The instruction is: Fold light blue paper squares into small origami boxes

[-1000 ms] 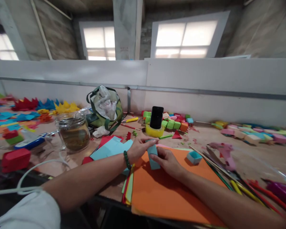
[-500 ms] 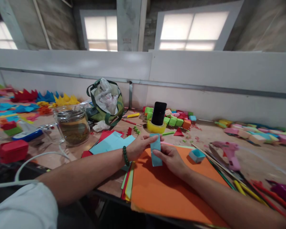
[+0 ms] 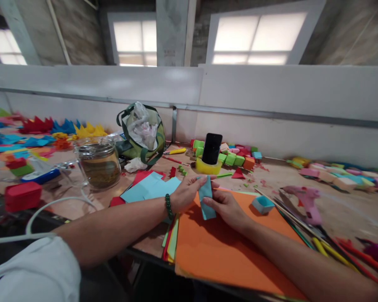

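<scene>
A folded strip of light blue paper [image 3: 207, 203] is held above a stack of coloured paper with an orange sheet [image 3: 220, 251] on top. My left hand [image 3: 189, 191] pinches the strip near its upper end; a green bead bracelet circles that wrist. Lower down, my right hand [image 3: 228, 206] grips the strip's right edge with thumb and fingers. On the orange sheet, right of my hands, rests a small open light blue paper box [image 3: 262, 204]. Flat light blue paper [image 3: 148, 187] lies over red sheets to the left of my left hand.
A phone [image 3: 212, 148] stands in a yellow tape roll [image 3: 208, 167] before several paper cubes. Right lie a pink glue gun [image 3: 305, 201], sticks and pencils. Left stand a glass jar [image 3: 99, 165] of liquid, a green bag [image 3: 159, 140] and a red box [image 3: 23, 196]. A white cable crosses the lower left.
The blue strip has tilted slightly, its top leaning left. Both hands keep hold of it. The whole view has shifted a little.
</scene>
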Action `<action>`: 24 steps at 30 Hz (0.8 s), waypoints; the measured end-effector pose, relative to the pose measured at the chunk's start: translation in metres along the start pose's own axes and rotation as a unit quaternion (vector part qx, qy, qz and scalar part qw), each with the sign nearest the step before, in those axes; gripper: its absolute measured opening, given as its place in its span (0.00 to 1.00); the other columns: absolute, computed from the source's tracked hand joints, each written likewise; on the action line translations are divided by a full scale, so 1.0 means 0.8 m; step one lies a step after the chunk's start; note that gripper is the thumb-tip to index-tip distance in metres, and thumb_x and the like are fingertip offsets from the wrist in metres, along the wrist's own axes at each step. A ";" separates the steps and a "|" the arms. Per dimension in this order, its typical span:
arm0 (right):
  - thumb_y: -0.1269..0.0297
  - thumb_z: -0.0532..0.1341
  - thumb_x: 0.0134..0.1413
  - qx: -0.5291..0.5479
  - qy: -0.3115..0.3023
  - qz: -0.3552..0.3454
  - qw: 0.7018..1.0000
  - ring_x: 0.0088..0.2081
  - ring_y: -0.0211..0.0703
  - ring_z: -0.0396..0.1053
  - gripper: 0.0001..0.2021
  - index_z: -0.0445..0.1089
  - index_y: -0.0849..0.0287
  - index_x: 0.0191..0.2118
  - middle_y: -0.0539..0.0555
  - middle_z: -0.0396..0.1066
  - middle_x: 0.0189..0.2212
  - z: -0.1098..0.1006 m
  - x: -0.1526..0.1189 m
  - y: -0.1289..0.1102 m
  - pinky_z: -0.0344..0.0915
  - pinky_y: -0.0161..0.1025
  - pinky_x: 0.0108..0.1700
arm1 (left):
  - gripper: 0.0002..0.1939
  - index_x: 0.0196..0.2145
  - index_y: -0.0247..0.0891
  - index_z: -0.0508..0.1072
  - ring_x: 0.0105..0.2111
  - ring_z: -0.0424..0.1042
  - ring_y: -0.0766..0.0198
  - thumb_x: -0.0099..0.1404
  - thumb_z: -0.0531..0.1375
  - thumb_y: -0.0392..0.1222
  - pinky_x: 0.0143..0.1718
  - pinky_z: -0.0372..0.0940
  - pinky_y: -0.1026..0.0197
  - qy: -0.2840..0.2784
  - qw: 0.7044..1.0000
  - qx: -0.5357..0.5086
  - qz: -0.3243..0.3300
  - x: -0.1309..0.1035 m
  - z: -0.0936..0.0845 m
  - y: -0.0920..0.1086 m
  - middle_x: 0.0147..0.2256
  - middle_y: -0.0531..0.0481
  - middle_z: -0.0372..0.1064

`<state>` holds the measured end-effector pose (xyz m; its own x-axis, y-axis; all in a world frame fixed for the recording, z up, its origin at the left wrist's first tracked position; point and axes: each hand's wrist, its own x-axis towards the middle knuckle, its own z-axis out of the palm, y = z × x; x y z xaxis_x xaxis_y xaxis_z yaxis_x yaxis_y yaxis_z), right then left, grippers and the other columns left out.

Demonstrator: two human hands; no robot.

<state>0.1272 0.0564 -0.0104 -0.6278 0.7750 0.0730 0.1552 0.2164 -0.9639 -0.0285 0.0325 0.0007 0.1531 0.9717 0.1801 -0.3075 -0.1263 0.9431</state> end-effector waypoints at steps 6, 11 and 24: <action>0.46 0.64 0.43 0.029 -0.016 0.006 0.999 0.24 0.34 0.55 0.20 0.69 0.61 0.29 0.47 0.61 0.23 -0.001 -0.002 -0.002 0.55 0.34 0.28 | 0.25 0.42 0.32 0.76 0.44 0.71 0.53 0.60 0.55 0.56 0.48 0.62 0.54 -0.002 1.000 -0.018 -0.019 0.007 -0.011 -0.003 0.41 0.41 0.75; 0.48 0.66 0.43 0.066 -0.003 0.032 0.997 0.22 0.32 0.52 0.19 0.70 0.61 0.29 0.46 0.60 0.21 -0.004 -0.001 -0.001 0.51 0.33 0.25 | 0.24 0.42 0.35 0.76 0.39 0.71 0.59 0.60 0.56 0.58 0.40 0.64 0.59 0.037 0.999 0.012 -0.024 0.010 -0.015 -0.003 0.40 0.44 0.74; 0.48 0.64 0.47 0.075 0.023 -0.050 0.996 0.27 0.36 0.62 0.19 0.68 0.58 0.38 0.49 0.67 0.27 -0.009 0.003 0.004 0.60 0.35 0.30 | 0.21 0.33 0.32 0.72 0.26 0.66 0.73 0.48 0.70 0.49 0.27 0.61 0.70 -0.022 0.996 -0.051 -0.072 0.013 -0.025 0.000 0.30 0.51 0.68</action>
<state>0.1316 0.0630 -0.0117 -0.5990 0.7806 0.1786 -0.0246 0.2050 -0.9785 -0.0457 0.0465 -0.0032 0.2430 0.9682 0.0594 -0.3722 0.0365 0.9274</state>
